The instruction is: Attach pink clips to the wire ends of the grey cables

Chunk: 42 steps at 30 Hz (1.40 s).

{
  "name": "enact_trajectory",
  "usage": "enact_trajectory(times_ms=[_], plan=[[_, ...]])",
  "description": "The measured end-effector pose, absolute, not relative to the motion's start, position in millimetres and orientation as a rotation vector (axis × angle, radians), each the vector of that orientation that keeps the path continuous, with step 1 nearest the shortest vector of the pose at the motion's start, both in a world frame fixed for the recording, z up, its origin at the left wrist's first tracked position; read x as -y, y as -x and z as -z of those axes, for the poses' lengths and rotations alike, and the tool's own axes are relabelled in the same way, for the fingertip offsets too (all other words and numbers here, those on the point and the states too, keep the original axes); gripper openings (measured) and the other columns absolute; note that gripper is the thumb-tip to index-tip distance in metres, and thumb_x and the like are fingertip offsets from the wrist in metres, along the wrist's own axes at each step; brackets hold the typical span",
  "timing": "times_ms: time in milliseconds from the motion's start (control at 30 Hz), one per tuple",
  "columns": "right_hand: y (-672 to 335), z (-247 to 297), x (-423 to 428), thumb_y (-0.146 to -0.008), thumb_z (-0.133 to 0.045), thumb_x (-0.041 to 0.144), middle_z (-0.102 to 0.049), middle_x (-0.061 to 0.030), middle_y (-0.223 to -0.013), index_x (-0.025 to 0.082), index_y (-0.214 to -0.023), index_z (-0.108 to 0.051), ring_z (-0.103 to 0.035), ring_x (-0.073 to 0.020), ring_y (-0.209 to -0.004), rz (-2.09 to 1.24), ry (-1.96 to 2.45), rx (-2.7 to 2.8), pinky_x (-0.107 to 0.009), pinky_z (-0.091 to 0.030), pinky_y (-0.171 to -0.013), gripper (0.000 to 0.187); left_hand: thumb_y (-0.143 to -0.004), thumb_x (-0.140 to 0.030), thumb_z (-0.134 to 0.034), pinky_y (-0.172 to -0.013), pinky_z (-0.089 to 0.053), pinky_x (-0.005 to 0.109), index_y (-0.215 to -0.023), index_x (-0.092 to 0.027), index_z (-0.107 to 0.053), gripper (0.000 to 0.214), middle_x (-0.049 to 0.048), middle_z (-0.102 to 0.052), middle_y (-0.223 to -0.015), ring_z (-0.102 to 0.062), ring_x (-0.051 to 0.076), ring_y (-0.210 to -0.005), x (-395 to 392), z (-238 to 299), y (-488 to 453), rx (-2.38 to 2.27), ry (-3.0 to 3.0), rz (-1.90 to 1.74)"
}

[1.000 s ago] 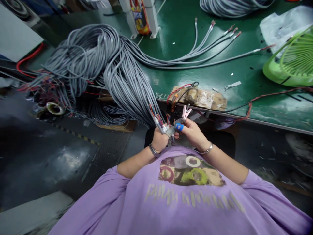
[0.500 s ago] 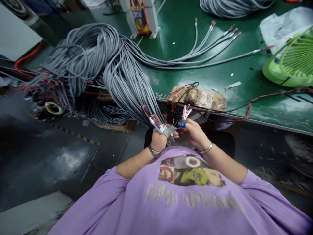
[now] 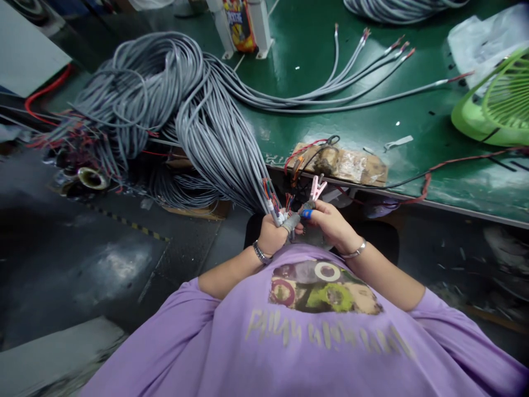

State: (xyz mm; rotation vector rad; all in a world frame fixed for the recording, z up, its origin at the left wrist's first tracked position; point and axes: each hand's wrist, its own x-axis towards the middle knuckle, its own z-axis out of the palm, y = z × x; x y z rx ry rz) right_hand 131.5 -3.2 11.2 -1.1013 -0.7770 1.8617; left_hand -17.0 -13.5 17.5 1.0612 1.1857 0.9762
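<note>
My left hand [image 3: 273, 236] is closed around the stripped ends of several grey cables [image 3: 235, 146]. White sleeves and thin coloured inner wires [image 3: 269, 190] stick up above its fist, and its thumb has a grey wrap. My right hand [image 3: 335, 223] is closed in a pinch beside the left thumb, its fingertips meeting at the wire ends. A blue band [image 3: 306, 214] and a grey wrap cover its fingers. Whatever it pinches is too small to make out. A pink clip [image 3: 317, 188] stands just beyond those fingertips; I cannot tell whether they touch it.
A large cable coil [image 3: 161, 82] drapes over the edge of the green bench [image 3: 314, 129]. Along that edge lies a taped wooden block [image 3: 351, 167] with red and black leads. A green fan [image 3: 491, 113] and a plastic bag [image 3: 475, 41] stand at the right.
The coloured wires above my left fist have swung right and now stand more upright. My hands have come closer together. The whole view has shifted slightly.
</note>
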Motion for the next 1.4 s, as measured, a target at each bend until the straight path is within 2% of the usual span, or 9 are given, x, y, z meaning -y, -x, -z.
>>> enact_trajectory(times_ms=[100,267,433,567,767,1033,1133,1267,1400], plan=[[-135.2,-6.4,3.0,-0.066,-0.068,0.030,-0.060,0.0023,-0.063,0.018,-0.077,-0.059,-0.053,-0.0105,-0.056,-1.725,1.176,0.757,-0.023,-0.043,-0.052,0.018,-0.065,-0.052,-0.079,-0.049,-0.056,0.027,-0.066,-0.013,-0.065,0.041,0.0051,-0.069,-0.058,-0.066,0.018,-0.050,14.0,-16.1,17.4,-1.183,-1.043,-0.965],[-134.0,-2.7,8.7,-0.076,-0.065,0.051,-0.056,0.0024,-0.063,0.018,-0.078,-0.058,-0.053,-0.0115,-0.058,-1.737,1.093,0.815,-0.026,-0.046,-0.056,0.034,-0.064,-0.050,-0.080,-0.048,-0.055,0.025,-0.063,-0.014,-0.064,0.040,0.0045,-0.068,-0.056,-0.065,0.016,-0.049,13.0,-16.6,16.8,-1.173,-1.047,-0.968],[-131.5,-3.0,9.2,-0.069,-0.078,0.045,-0.059,0.0036,-0.059,0.019,-0.081,-0.055,-0.055,-0.0124,-0.052,-1.744,1.033,0.942,-0.026,-0.041,-0.051,0.036,-0.060,-0.046,-0.083,-0.052,-0.057,0.027,-0.062,-0.014,-0.065,0.037,0.0038,-0.068,-0.056,-0.065,0.016,-0.050,12.5,-12.9,16.7,-1.156,-1.080,-0.964],[-133.3,-1.3,8.5,-0.071,-0.078,0.044,-0.060,0.0033,-0.058,0.019,-0.079,-0.054,-0.057,-0.0129,-0.052,-1.800,1.020,0.917,-0.025,-0.040,-0.050,0.035,-0.061,-0.046,-0.083,-0.054,-0.058,0.029,-0.063,-0.014,-0.065,0.036,0.0043,-0.068,-0.056,-0.066,0.017,-0.051,12.9,-12.5,17.6,-1.180,-1.086,-0.944],[-133.5,-9.1,11.4,-0.071,-0.078,0.040,-0.063,0.0010,-0.062,0.019,-0.080,-0.056,-0.058,-0.0135,-0.056,-1.777,0.955,0.905,-0.028,-0.047,-0.056,0.032,-0.066,-0.044,-0.080,-0.053,-0.056,0.027,-0.061,-0.014,-0.065,0.034,0.0041,-0.068,-0.055,-0.066,0.017,-0.051,11.8,-15.5,18.3,-1.171,-1.102,-0.976],[-120.1,-2.9,11.2,-0.075,-0.077,0.039,-0.057,0.0045,-0.054,0.021,-0.082,-0.055,-0.052,-0.0121,-0.042,-1.719,0.850,0.888,-0.029,-0.047,-0.044,0.029,-0.063,-0.040,-0.082,-0.052,-0.057,0.028,-0.070,-0.013,-0.065,0.032,0.0042,-0.069,-0.058,-0.066,0.017,-0.050,8.3,-9.8,23.7,-1.107,-1.087,-0.757],[-117.3,-0.5,10.3,-0.075,-0.077,0.036,-0.057,0.0048,-0.055,0.020,-0.086,-0.057,-0.052,-0.0121,-0.041,-1.730,0.836,0.803,-0.029,-0.047,-0.042,0.027,-0.064,-0.042,-0.081,-0.053,-0.058,0.029,-0.073,-0.013,-0.065,0.035,0.0041,-0.068,-0.058,-0.066,0.017,-0.050,8.9,-7.8,24.7,-1.110,-1.028,-0.799],[-117.3,-1.2,9.2,-0.071,-0.080,0.031,-0.060,0.0050,-0.060,0.019,-0.094,-0.058,-0.055,-0.0121,-0.043,-1.727,0.803,0.688,-0.028,-0.047,-0.041,0.034,-0.068,-0.047,-0.077,-0.055,-0.059,0.030,-0.074,-0.013,-0.065,0.036,0.0043,-0.070,-0.061,-0.067,0.018,-0.053,10.3,-1.5,24.8,-1.074,-0.957,-0.920],[-119.1,-4.2,9.9,-0.068,-0.082,0.029,-0.060,0.0047,-0.060,0.019,-0.092,-0.059,-0.056,-0.0115,-0.046,-1.707,0.798,0.662,-0.026,-0.047,-0.044,0.035,-0.070,-0.049,-0.075,-0.051,-0.056,0.028,-0.073,-0.013,-0.064,0.038,0.0056,-0.071,-0.062,-0.068,0.019,-0.053,10.5,3.7,24.8,-1.078,-0.929,-0.959]])
